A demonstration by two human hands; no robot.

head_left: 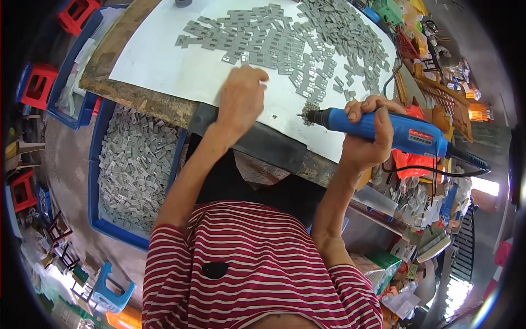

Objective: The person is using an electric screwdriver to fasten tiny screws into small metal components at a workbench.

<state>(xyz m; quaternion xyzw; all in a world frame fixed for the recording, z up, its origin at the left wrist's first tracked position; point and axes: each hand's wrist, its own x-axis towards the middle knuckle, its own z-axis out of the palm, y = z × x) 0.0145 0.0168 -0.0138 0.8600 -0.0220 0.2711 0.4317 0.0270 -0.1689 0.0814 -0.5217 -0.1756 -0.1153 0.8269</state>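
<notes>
My right hand (372, 129) is wrapped round a blue electric screwdriver (408, 133), held level above the right part of the table with its tip to the left. A clump of tiny dark metal bits, seemingly screws (310, 113), shows at the tip; whether they cling to it or lie under it I cannot tell. My left hand (241, 97), slightly blurred, has its fingers curled down over the white sheet, just short of the nearest small grey rectangular pieces (279, 46). Whatever its fingertips may hold is hidden.
A white sheet (159, 60) covers the worn wooden table, with a denser heap of grey pieces (350, 38) at the far right. Below the table's left edge stands a blue bin (94, 186) full of similar pieces. The screwdriver's black cord (466, 174) loops at right, beside cluttered shelves.
</notes>
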